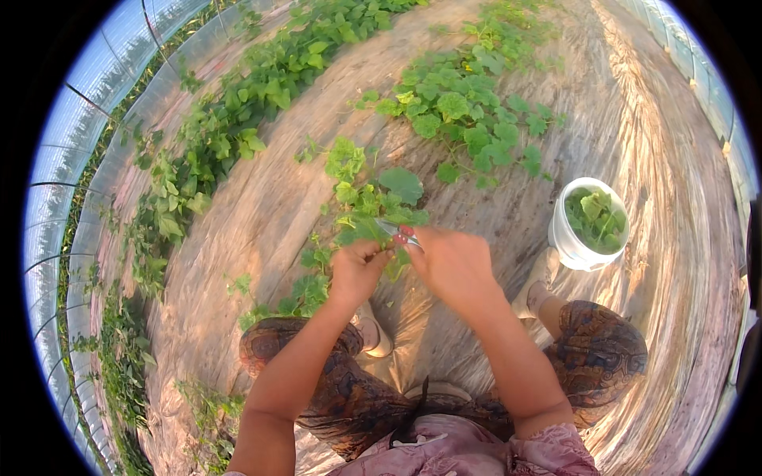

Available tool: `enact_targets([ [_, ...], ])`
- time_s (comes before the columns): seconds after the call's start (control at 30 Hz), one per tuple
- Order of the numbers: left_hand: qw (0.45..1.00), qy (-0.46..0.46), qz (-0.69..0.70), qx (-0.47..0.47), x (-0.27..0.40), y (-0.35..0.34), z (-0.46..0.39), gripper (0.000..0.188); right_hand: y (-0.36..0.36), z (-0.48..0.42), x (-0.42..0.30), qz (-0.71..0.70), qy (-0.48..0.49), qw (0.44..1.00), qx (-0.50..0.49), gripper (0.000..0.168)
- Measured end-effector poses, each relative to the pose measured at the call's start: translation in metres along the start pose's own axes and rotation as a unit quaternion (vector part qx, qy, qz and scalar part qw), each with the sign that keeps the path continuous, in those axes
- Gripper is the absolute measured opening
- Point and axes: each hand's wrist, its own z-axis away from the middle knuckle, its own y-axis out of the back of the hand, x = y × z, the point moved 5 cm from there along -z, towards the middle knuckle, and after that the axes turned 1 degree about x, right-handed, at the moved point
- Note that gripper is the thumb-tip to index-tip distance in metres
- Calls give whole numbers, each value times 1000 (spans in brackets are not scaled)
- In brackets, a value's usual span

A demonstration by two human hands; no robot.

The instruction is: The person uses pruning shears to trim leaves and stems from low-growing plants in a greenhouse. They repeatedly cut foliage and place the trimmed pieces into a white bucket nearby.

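My right hand [455, 260] grips a pair of small scissors or pruning snips [405, 234] with red parts on the handles, the pale blades pointing left into the leaves. Close beside it, my left hand [360, 271] has thumb and fingers pinched on a green vine stem [386, 244] near the blades. Both hands are over a low vine plant [357, 202] with broad lobed leaves, in front of my knees. Whether the blades touch the stem cannot be made out.
A white plastic bucket [562, 235] holding cut green leaves [595, 217] stands at the right by my foot. More vines [470, 113] spread ahead over wrinkled plastic ground film [286, 178]. A leafy row [226, 125] runs along the left, beside the clear greenhouse wall [77, 172].
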Motion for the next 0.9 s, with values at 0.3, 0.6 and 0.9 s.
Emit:
enact_targets([
  [0.3,985,113,116,66,-23,19,-12,14,22,34,66,-520,-254,800,159,35],
  [0.6,952,153,227,141,-38,38,-20,17,-7,78,108,-567,-377,716,154,34],
  [0.9,929,200,276,145,-47,57,-33,13,-47,90,127,-471,-384,791,79,36],
])
